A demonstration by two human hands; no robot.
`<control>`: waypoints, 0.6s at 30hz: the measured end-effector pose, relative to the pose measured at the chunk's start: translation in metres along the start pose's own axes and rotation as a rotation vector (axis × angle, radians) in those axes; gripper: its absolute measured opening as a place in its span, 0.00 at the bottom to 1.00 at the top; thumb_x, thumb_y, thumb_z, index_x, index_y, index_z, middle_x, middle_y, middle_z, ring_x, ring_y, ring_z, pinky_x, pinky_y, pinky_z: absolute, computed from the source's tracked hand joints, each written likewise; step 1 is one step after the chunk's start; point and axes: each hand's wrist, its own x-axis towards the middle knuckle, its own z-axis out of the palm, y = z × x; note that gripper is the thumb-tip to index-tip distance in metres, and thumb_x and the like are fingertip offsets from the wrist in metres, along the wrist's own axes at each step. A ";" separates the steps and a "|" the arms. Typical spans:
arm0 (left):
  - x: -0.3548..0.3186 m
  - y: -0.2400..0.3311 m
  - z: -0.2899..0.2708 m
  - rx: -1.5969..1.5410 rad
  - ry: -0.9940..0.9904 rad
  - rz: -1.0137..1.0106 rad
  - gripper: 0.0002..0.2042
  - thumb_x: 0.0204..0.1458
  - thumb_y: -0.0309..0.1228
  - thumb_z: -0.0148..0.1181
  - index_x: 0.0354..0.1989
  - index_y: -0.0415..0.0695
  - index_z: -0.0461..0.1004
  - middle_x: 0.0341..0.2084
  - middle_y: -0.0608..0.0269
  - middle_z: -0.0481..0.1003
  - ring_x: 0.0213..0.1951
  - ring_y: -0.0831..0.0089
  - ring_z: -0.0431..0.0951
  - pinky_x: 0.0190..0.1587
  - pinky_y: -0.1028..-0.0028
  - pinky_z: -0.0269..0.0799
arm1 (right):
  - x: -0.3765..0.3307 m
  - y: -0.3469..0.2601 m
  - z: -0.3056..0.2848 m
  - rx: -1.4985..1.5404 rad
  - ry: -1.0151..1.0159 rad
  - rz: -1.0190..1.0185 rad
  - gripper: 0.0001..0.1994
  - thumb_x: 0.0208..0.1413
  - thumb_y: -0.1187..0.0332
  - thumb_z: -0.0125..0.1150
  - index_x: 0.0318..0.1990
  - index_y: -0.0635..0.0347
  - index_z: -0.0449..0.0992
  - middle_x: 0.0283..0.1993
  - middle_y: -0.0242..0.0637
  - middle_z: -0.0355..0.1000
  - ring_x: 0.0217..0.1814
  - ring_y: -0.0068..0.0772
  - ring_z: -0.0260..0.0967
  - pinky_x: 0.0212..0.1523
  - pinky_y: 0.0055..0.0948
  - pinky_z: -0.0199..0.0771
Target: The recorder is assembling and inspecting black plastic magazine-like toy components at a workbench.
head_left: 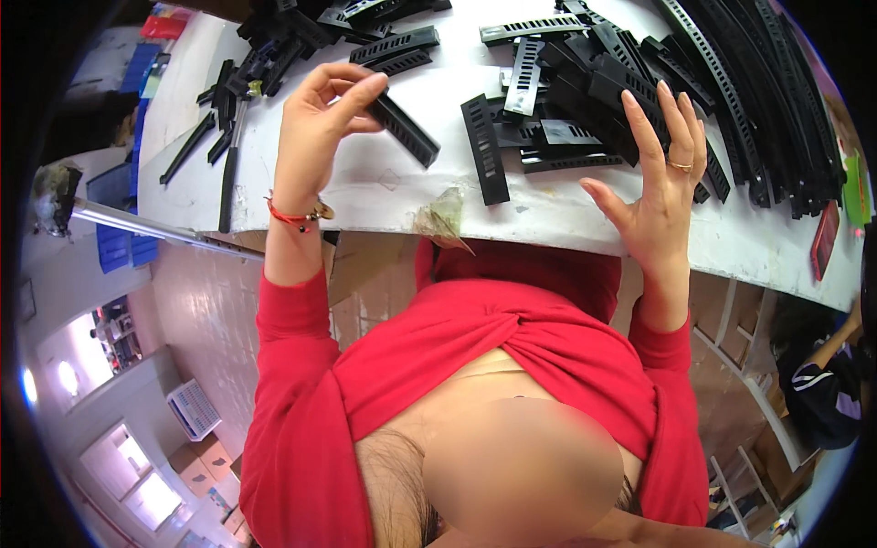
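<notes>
Your left hand (320, 114) is raised over the white table (384, 187), fingers curled, thumb and fingertips pinching one end of a short black slotted plastic strip (402, 128). The strip's long axis runs diagonally, from the held end at upper left down toward lower right, and the free end hangs just above the tabletop. Your right hand (662, 178) is open and holds nothing: palm up, fingers spread and pointing away from you, a ring on one finger, in front of the heap of black slotted pieces (585, 91). A red cord bracelet (297, 216) sits on your left wrist. Between your hands a loose slotted strip (484, 148) lies flat on the table, its long axis near vertical in the head view. A grey-topped slotted piece (525, 75) lies further back, and two more strips (395, 46) lie side by side near the top. Long curved black slotted rails (758, 100) are stacked at right, well past your right hand. A scatter of small black parts (247, 78) lies left of your left hand. A crumpled clear plastic scrap (443, 219) hangs at the table's near edge. A red flat object (825, 239) lies at far right. Another person's arm (827, 361) shows at lower right.
</notes>
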 end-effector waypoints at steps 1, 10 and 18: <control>-0.002 -0.001 0.004 0.002 0.009 0.003 0.10 0.59 0.32 0.68 0.42 0.38 0.79 0.34 0.63 0.80 0.39 0.78 0.82 0.44 0.73 0.83 | 0.001 -0.001 0.000 0.006 0.003 -0.007 0.41 0.50 0.40 0.70 0.70 0.46 0.70 0.76 0.41 0.56 0.79 0.48 0.47 0.76 0.55 0.43; -0.018 0.021 0.130 -0.743 -0.063 -0.013 0.08 0.65 0.33 0.62 0.36 0.40 0.78 0.36 0.62 0.81 0.42 0.72 0.83 0.50 0.70 0.82 | -0.001 -0.013 -0.001 -0.031 0.055 -0.187 0.29 0.49 0.52 0.76 0.61 0.33 0.79 0.72 0.34 0.64 0.77 0.46 0.55 0.77 0.51 0.48; 0.005 0.028 0.070 -0.093 -0.002 0.362 0.11 0.64 0.33 0.63 0.31 0.40 0.79 0.26 0.64 0.81 0.25 0.84 0.77 0.29 0.83 0.72 | -0.002 -0.003 -0.009 -0.059 0.130 0.006 0.26 0.49 0.60 0.76 0.58 0.47 0.81 0.65 0.36 0.68 0.70 0.43 0.61 0.73 0.52 0.55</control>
